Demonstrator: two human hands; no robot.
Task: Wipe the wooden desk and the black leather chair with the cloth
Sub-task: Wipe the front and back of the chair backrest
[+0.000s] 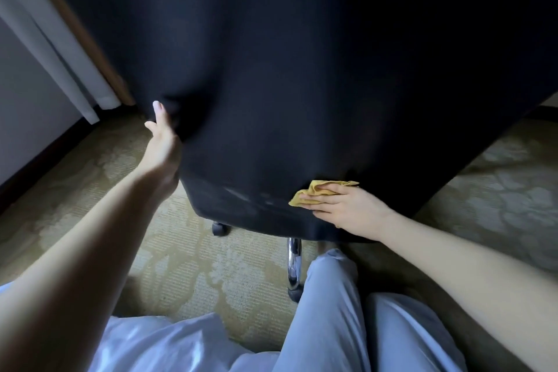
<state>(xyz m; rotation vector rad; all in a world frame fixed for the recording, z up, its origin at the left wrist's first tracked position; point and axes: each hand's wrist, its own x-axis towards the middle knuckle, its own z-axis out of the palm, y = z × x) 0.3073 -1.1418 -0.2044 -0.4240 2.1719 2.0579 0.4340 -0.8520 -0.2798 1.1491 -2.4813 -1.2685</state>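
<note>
The back of the black leather chair (287,75) fills most of the head view, seen from behind and very close. My left hand (161,136) grips the chair's left edge, fingers wrapped round it and partly hidden. My right hand (347,208) presses a crumpled yellow cloth (317,190) flat against the lower part of the chair back, fingers nearly straight on top of it. Faint pale smears show on the leather left of the cloth. The wooden desk is hidden.
A chrome chair leg (293,263) and a black caster (219,228) stand under the chair on patterned beige carpet (187,266). My legs in light blue trousers (329,311) are at the bottom. A pale curtain (60,48) hangs at the left.
</note>
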